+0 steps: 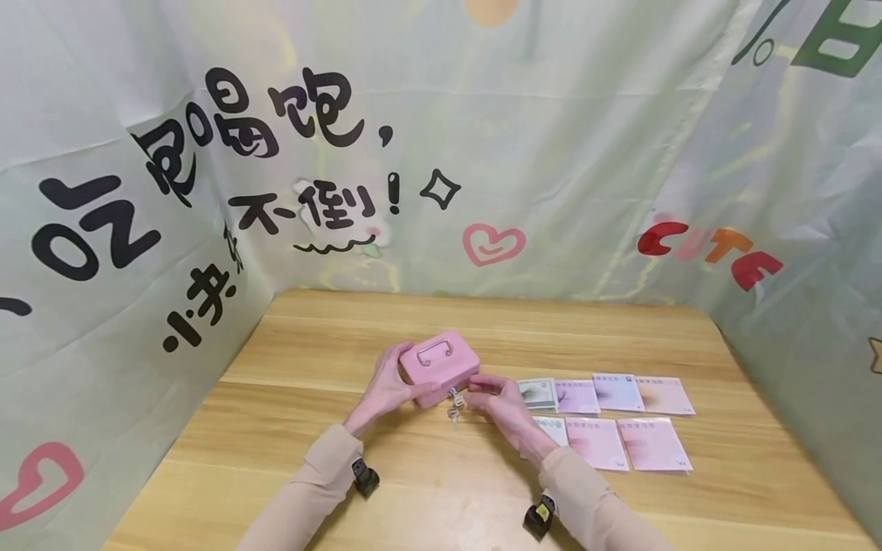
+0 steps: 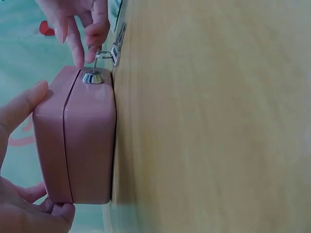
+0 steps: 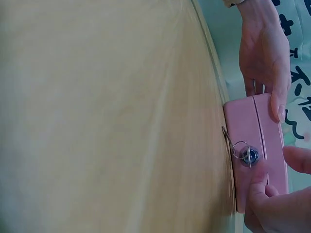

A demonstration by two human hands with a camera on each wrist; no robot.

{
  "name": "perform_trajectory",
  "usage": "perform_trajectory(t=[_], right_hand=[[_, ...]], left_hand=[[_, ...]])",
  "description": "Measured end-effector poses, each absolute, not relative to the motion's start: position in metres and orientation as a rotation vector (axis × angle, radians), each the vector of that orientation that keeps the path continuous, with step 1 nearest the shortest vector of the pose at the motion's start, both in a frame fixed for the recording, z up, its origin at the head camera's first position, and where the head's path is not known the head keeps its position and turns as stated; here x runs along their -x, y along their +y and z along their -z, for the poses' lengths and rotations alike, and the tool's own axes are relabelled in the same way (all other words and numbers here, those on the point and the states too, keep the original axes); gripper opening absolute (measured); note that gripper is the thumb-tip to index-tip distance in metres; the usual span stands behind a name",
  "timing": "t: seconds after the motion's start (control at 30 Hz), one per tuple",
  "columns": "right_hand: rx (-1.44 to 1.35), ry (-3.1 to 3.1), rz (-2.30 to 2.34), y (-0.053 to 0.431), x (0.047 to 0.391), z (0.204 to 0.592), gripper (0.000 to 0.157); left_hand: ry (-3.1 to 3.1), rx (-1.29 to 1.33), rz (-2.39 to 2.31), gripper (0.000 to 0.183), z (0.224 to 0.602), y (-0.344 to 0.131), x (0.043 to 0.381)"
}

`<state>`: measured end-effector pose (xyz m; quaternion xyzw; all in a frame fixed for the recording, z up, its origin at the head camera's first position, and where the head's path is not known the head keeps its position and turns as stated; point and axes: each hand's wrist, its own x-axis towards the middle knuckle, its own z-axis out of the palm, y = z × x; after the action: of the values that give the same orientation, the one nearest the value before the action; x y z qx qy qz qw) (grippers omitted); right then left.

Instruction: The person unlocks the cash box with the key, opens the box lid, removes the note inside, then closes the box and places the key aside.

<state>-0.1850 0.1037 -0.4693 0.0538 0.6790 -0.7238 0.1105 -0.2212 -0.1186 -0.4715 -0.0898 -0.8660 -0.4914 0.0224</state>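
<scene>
A pink metal cash box point(image 1: 441, 364) with a wire carrying handle point(image 1: 436, 351) on its lid rests on the table, its lid down on the body. My left hand point(image 1: 387, 389) grips its left side, thumb at the front and fingers behind. A key sits in the round silver lock point(image 2: 93, 77) on the front, and a ring with another key point(image 1: 453, 413) hangs from it. My right hand point(image 1: 506, 405) is at the front right corner, fingertips at the front beside the lock and thumb apart from the lid in the right wrist view. It does not grip the key.
Right of the box, several pastel banknotes point(image 1: 657, 445) lie in two rows; my right hand and wrist partly cover the nearest ones. Printed cloth walls point(image 1: 565, 191) stand around the back and sides of the wooden table point(image 1: 427, 490).
</scene>
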Motion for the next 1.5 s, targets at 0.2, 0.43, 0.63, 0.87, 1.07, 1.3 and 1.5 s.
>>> perform_trajectory(t=[0.2, 0.43, 0.63, 0.87, 1.07, 1.3, 1.5], right_hand=[[-0.023, 2.365, 1.784, 0.102, 0.188, 0.469, 0.048], [-0.018, 2.517, 1.586, 0.097, 0.195, 0.469, 0.036], [-0.049, 2.54, 1.639, 0.092, 0.202, 0.472, 0.021], [0.113, 2.66, 1.648, 0.093, 0.2, 0.473, 0.014], [0.056, 2.632, 1.627, 0.093, 0.202, 0.474, 0.017], [0.144, 2.777, 1.447, 0.091, 0.204, 0.475, 0.02], [0.201, 2.874, 1.338, 0.09, 0.206, 0.479, 0.015]], left_hand=[[-2.694, 0.243, 1.49, 0.095, 0.472, -0.116, 0.221], [-2.702, 0.211, 1.487, 0.097, 0.468, -0.114, 0.222], [-2.705, 0.208, 1.477, 0.096, 0.468, -0.115, 0.222], [-2.697, 0.217, 1.49, 0.095, 0.47, -0.114, 0.221], [-2.698, 0.206, 1.5, 0.096, 0.468, -0.114, 0.221], [-2.697, 0.217, 1.494, 0.096, 0.468, -0.115, 0.221], [-2.682, 0.251, 1.457, 0.094, 0.471, -0.115, 0.221]])
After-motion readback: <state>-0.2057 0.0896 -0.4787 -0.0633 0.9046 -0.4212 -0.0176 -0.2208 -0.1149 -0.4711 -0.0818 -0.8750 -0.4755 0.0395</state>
